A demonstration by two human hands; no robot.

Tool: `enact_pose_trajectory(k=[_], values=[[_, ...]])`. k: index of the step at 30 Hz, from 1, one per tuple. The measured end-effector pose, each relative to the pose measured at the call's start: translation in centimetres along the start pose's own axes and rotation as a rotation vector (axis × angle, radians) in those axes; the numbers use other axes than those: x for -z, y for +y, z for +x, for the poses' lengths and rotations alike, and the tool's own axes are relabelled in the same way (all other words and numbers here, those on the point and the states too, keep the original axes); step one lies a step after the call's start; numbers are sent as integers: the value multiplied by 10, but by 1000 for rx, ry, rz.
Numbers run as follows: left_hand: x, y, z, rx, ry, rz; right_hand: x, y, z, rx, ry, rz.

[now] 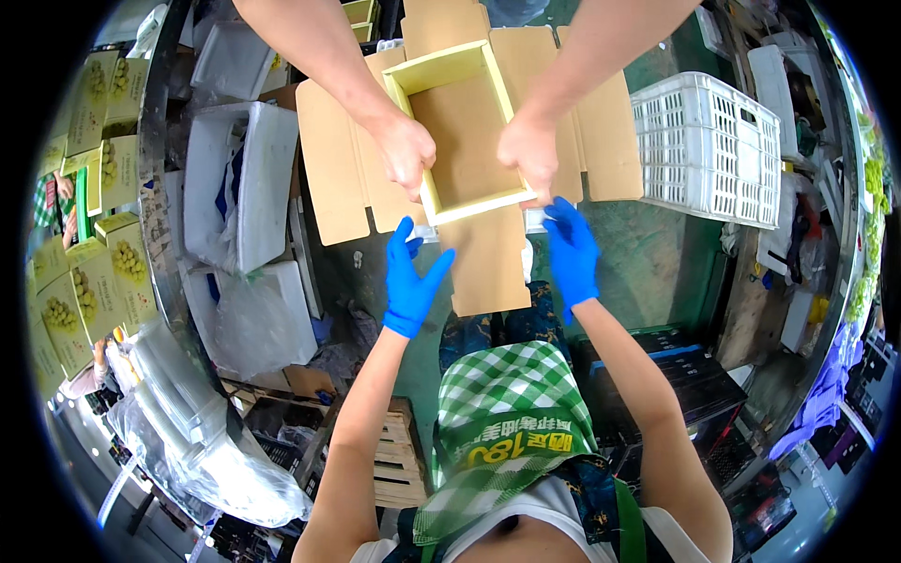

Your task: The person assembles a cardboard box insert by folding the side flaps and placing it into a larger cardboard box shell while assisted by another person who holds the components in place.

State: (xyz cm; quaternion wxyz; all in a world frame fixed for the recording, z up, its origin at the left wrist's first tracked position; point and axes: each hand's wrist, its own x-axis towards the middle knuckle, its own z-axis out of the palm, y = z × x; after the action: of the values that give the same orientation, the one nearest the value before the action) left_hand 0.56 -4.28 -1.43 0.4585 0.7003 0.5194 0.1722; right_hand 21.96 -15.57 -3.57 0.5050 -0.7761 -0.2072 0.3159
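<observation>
In front of me an open cardboard carton [483,204] with pale yellow walls and a bare brown bottom stands with its flaps folded outward. Its near flap [488,267] hangs toward me. My left hand [413,289], in a blue glove, is open beside that flap, thumb and fingers spread. On the other side, my right hand [573,251], gloved in blue too, is open with its fingertips by the carton's near right corner; whether they touch is unclear. From the far side, another person's left hand [530,155] and right hand [405,155] grip the carton's side walls.
A white plastic crate [709,145] stands to the right. White foam boxes [267,188] and clear plastic wrap [206,441] line the left. Yellow printed cartons [80,291] are stacked at far left. Black crates [685,385] sit near my right arm.
</observation>
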Motion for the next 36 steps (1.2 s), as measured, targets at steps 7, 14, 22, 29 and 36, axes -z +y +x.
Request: enact_pose_trajectory(k=[7,14,22,29,36], values=[[-25,0,32,-67,-46,-51,-42,-31,10,-55,-90,55],[-21,-11,29,-27,50,48,-21,-9,7,-357,-162,137],[-18,-27,18,40,8,36,-21,5,8,-314,-185,83],[-20,-25,19,-2,21,55,-22,-9,0,-407,-285,41],[-20,-31,-2,22,33,99,-19,21,-12,-317,-128,-1]])
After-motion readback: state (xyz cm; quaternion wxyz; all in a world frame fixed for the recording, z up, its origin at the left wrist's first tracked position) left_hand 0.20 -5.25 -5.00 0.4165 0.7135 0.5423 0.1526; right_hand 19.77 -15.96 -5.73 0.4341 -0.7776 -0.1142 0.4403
